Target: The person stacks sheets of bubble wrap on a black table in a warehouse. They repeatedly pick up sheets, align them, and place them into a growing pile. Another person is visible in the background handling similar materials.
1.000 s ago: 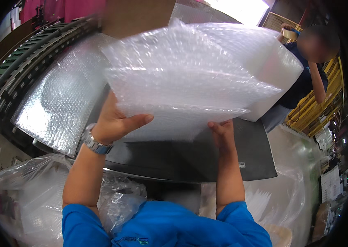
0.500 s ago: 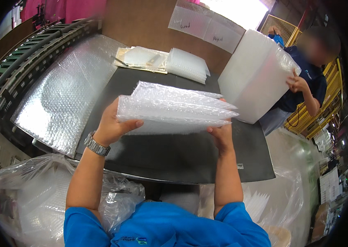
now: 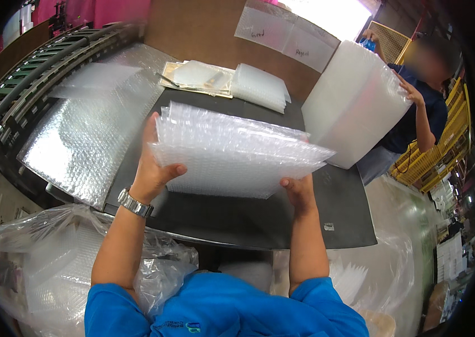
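Note:
Between my two hands is a stack of bubble wrap bags (image 3: 226,163), held above the black tabletop (image 3: 220,219). My left hand (image 3: 156,165) grips its left end, the thumb on the near face and the fingers behind. My right hand (image 3: 300,191) closes on the right end in the same way; its fingers are mostly hidden behind the stack. The upper edges of the bags fan slightly apart, and their right corners come to a point.
Bubble wrap sheeting (image 3: 88,129) covers the table's left side by a roller conveyor (image 3: 30,70). At the back lie a board (image 3: 198,78) and another bag stack (image 3: 260,87). A tall white stack (image 3: 349,106) stands right, a co-worker's hand (image 3: 408,89) on it. Clear plastic bags (image 3: 52,258) sit below.
The stack has tilted so its near face shows more, and its bag edges have drawn closer together. My hands still grip both ends. The co-worker's hand has shifted upward on the tall stack.

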The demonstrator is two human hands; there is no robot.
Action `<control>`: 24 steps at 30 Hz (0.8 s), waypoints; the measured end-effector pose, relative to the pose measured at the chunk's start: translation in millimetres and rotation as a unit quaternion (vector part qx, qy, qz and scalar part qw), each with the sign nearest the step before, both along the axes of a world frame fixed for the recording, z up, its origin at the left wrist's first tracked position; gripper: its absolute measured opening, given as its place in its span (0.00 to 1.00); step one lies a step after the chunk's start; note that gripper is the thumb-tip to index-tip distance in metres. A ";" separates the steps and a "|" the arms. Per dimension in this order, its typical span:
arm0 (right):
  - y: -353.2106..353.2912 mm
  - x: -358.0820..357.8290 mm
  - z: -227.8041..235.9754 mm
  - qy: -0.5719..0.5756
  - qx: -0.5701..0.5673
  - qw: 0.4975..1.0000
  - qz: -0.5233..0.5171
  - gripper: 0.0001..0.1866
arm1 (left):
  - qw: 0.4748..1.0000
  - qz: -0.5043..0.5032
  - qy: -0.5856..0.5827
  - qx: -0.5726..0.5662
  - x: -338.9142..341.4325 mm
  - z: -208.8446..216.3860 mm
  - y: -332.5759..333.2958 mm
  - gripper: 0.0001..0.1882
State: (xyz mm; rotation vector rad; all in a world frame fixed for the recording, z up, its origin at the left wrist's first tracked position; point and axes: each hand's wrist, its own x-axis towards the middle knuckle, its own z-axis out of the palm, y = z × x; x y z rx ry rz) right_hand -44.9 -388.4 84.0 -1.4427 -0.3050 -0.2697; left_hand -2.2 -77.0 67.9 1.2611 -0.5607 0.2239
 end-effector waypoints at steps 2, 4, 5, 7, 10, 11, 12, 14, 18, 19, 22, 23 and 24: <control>-8.7 5.5 -19.3 0.010 -0.025 1.000 -0.009 0.48 | 0.999 -0.024 0.038 0.023 3.8 -12.9 -4.9 0.52; -3.3 5.6 -44.4 0.019 -0.068 0.997 -0.038 0.47 | 0.990 -0.024 0.097 0.100 2.0 -36.7 -7.4 0.49; 0.6 3.2 -45.2 0.034 -0.052 0.998 -0.033 0.47 | 0.992 0.004 0.083 0.098 0.1 -42.3 -8.1 0.47; 9.3 -3.1 -38.8 0.064 -0.020 0.997 -0.023 0.46 | 0.992 0.061 0.054 0.095 -2.6 -49.1 -10.9 0.44; 6.1 -7.6 -26.4 0.061 0.014 0.998 -0.006 0.43 | 0.996 0.069 0.054 0.033 -12.3 -36.9 -16.9 0.42; 3.5 -6.4 -29.3 0.056 0.001 0.998 -0.014 0.42 | 0.996 0.062 0.058 0.015 -13.3 -34.1 -18.3 0.42; -0.4 -3.6 -37.0 0.052 -0.011 0.998 -0.022 0.41 | 0.995 0.060 0.070 0.027 -14.2 -33.9 -20.3 0.44; 2.3 -4.2 -34.5 0.054 -0.028 0.997 -0.049 0.38 | 0.992 0.061 0.094 0.051 -14.2 -36.2 -21.9 0.48; 9.7 -13.0 14.5 0.080 -0.122 0.985 -0.090 0.32 | 0.914 0.367 -0.074 0.158 -19.7 -21.9 -13.7 0.56; 5.6 -9.2 32.1 0.083 -0.161 0.979 -0.091 0.31 | 0.869 0.437 -0.136 0.186 -27.6 -1.9 -8.6 0.59; 11.3 -23.4 96.0 -0.014 -0.353 0.932 -0.078 0.27 | 0.792 0.403 -0.301 0.347 -42.3 47.7 -0.9 0.62; 26.8 -32.9 125.0 -0.040 -0.457 0.885 -0.078 0.27 | 0.814 0.363 -0.283 0.354 -42.7 49.4 -2.0 0.62; 37.3 -38.8 144.6 -0.065 -0.554 0.826 -0.081 0.27 | 0.835 0.320 -0.266 0.359 -42.1 50.5 -5.8 0.63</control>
